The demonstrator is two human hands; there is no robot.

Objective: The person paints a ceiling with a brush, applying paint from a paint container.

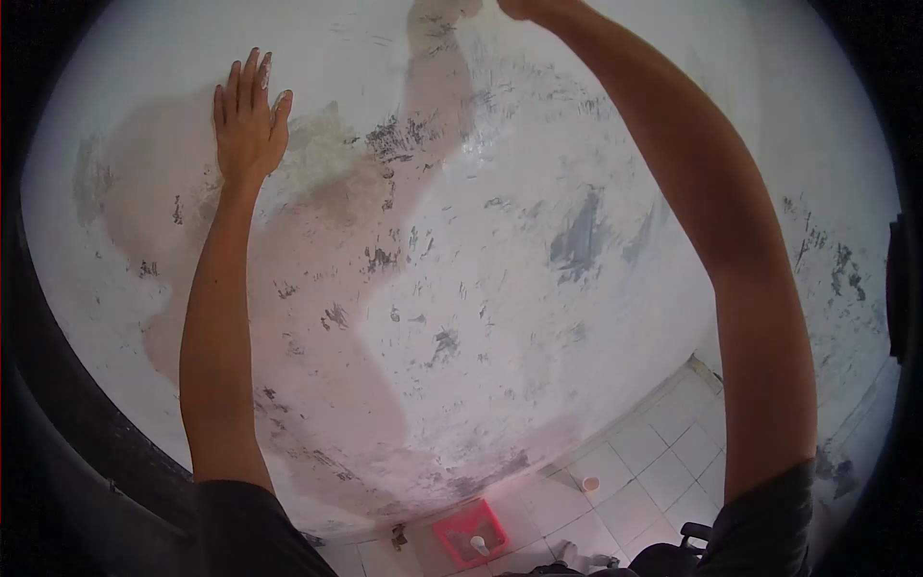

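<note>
My left hand lies flat against the white wall at the upper left, fingers spread, with pale residue on some fingertips. It holds nothing. At the top edge of the view is my right hand, raised high on the wall and mostly cut off; its fingers and anything in them are hidden. Dark scraped patches and a greenish-grey stain mark the wall near my left hand. The shadows of my arms fall across its surface.
Below, a red square basket with a whitish item inside stands on the white tiled floor by the wall's foot. A small round cup-like object is to its right. Another wall surface rises at the right.
</note>
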